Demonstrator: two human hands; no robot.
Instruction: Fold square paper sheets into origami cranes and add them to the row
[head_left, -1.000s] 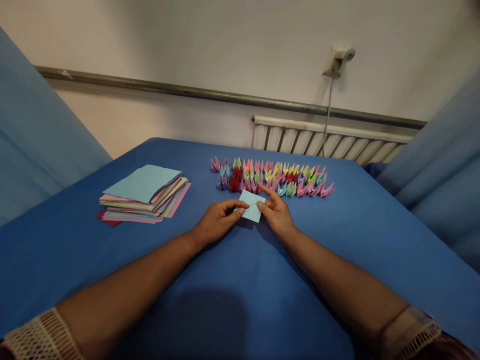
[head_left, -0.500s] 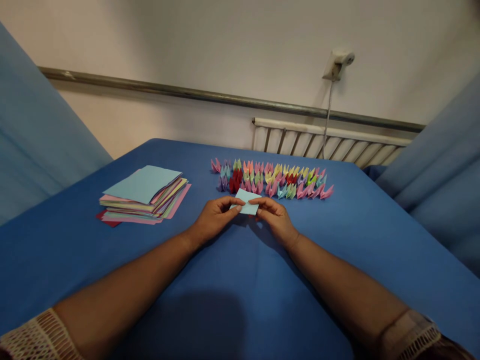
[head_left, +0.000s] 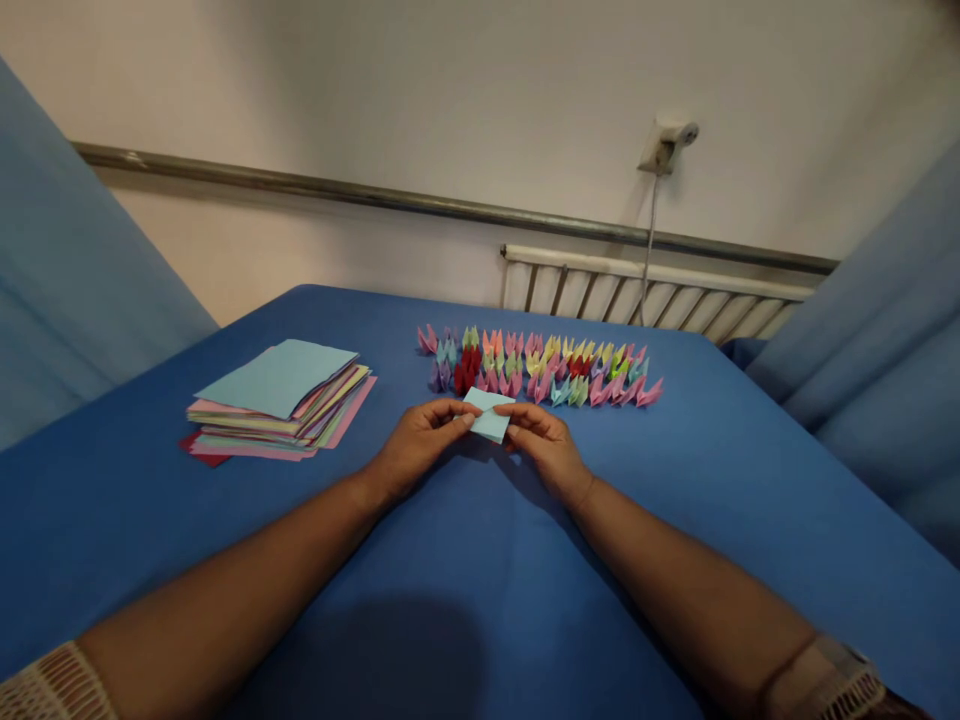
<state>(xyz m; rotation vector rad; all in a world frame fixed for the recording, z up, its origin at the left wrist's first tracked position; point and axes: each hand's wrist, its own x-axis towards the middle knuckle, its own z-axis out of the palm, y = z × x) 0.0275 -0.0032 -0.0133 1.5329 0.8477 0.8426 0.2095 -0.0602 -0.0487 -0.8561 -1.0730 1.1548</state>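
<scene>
A small folded light-blue paper (head_left: pixel 487 413) is pinched between both hands just above the blue table (head_left: pixel 480 560). My left hand (head_left: pixel 420 445) grips its left edge with thumb and fingers closed. On the right edge, the fingers of my right hand (head_left: pixel 544 440) are closed too. Directly behind the paper lie rows of several small folded paper pieces (head_left: pixel 536 365) in pink, yellow, red, green and purple.
A stack of coloured paper sheets (head_left: pixel 277 400), light blue on top, lies at the left of the table. Blue fabric hangs at both sides. Behind the table are a wall, a metal rail (head_left: pixel 420 200) and a white slatted frame (head_left: pixel 645 290).
The paper has been folded smaller and drawn slightly nearer. My right fingers moved from its far corner to its near right edge. The view tilted a little.
</scene>
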